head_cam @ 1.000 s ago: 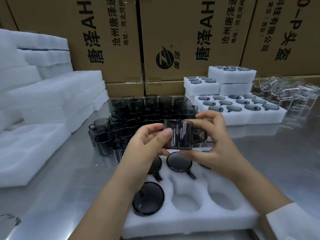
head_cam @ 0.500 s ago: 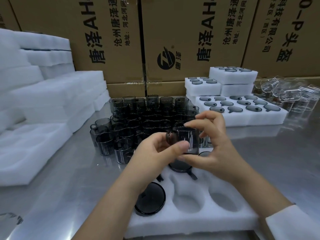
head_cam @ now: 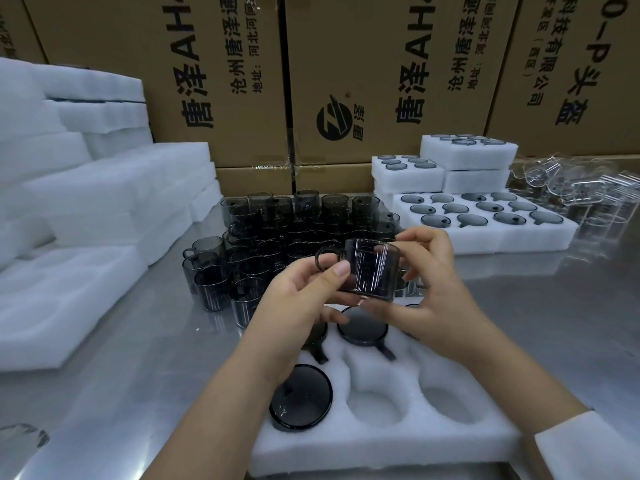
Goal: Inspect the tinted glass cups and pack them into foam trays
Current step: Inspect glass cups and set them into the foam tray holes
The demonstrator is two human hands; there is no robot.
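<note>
Since the earlier frame, the held cup [head_cam: 372, 270] has been turned so its loop handle now points left, where before it faced right, and both hands have shifted their grip to suit. I record the scene left to right.

Far left, blank foam trays [head_cam: 69, 209] sit stacked on the steel table [head_cam: 554, 323], apparently kept within reach as spares. Next, the unpacked tinted cups [head_cam: 277, 237] stand clustered mouth-up behind the work area — the supply still to be checked.

My left hand [head_cam: 298, 306] pinches the cup at the handle side, thumb tip by the base of the loop and fingers beneath. My right hand [head_cam: 429, 292] cradles the opposite side, fingers curled over the top and thumb under the bottom edge. I judge this two-point hold keeps the wall clear for viewing; light streaks show across it, likely reflections, though I cannot rule out marks from this view.

The cup sits raised above the near foam tray [head_cam: 381, 441], not yet placed. That tray holds three or so cups seated bottom-up with handles in their slots — one at front left [head_cam: 300, 396], others behind, partly hidden by the hands. Two front pockets lie open.

Right rear, filled trays [head_cam: 485, 220] are stacked, and clear glassware [head_cam: 581, 188] lies beyond.
</note>
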